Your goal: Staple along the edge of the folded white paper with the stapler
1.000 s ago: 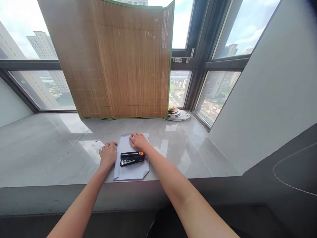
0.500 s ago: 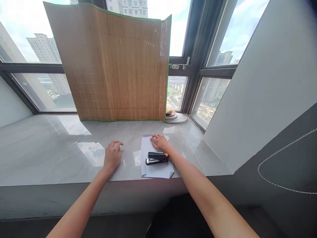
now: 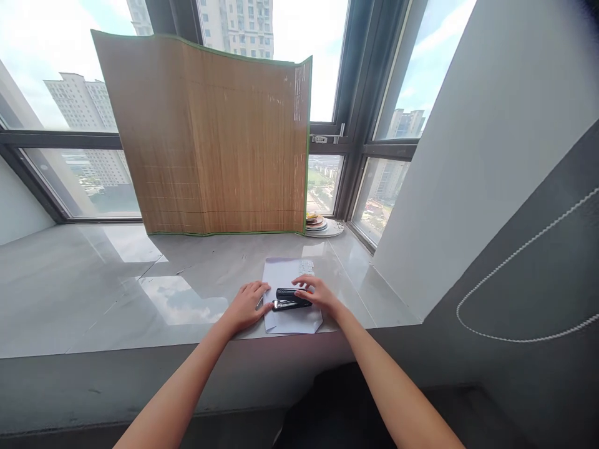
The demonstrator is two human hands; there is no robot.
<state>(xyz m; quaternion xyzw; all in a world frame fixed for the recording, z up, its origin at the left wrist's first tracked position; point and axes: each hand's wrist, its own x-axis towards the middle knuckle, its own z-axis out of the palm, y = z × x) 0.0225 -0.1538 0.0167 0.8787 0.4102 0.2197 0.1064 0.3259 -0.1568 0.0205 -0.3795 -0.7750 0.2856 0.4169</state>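
A white paper sheet or envelope point(image 3: 285, 323) lies flat near the front edge of the sill. On it rests a black stapler point(image 3: 291, 304), with its long upper part parallel to the lower and a bit of orange at its right end. My right hand point(image 3: 321, 294) hovers over that right end, fingers apart and thumb close to the upper part; contact is hard to make out. My left hand point(image 3: 247, 307) is open at the paper's left edge, its thumb by the stapler's left tip. A small patterned whitish piece point(image 3: 306, 267) lies at the paper's top right.
Behind, a bamboo mat with green edging point(image 3: 224, 149) leans against the window. Stacked plates point(image 3: 325, 228) stand beside its right lower corner. The grey-white sill point(image 3: 93, 293) spans the front of the window. At far right hangs a beaded cord point(image 3: 486, 274).
My left hand has moved right, from the bare sill to the paper's edge. My right hand has drawn back from the paper's top to the stapler's right end. The view has shifted slightly.
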